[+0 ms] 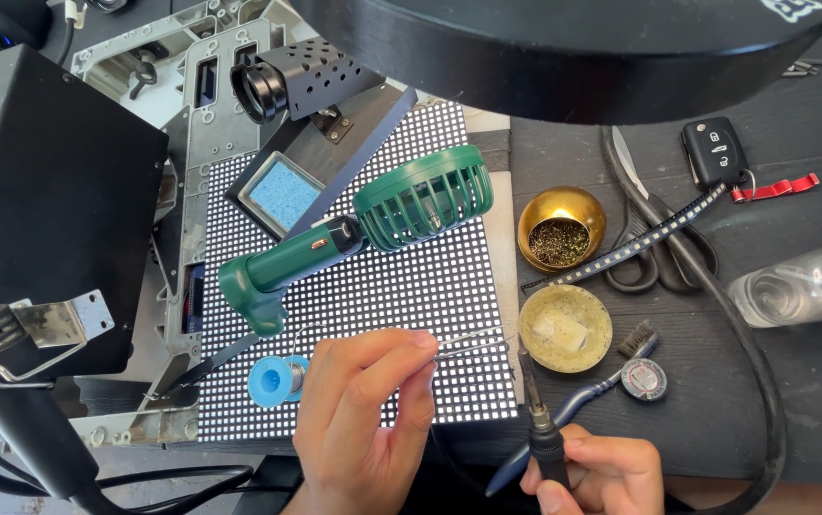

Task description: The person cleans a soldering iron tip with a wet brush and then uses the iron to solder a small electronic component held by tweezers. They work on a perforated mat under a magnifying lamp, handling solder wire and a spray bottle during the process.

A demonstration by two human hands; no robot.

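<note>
Left hand (363, 420) is pinched shut on a strand of solder wire (473, 345), fingers closed tight around it, feeding the free end out to the right over the edge of the LED matrix panel (373, 277). Right hand (592, 472) is wrapped around the black grip of a soldering iron (533, 401), fist closed, tip pointing up toward that wire end. The tip and the wire look to be meeting just beside the shallow flux tin (565, 328), though whether they actually touch is hard to say from up here. By my read this is the tinning step: solder going onto the iron's tip. The blue solder spool (272, 380) sits on the panel just left of the left hand, and the brass tip-cleaner bowl (561, 227) waits further back on the counter (764, 381). What's called for now is a steady wire and gentle contact at the tip.
</note>
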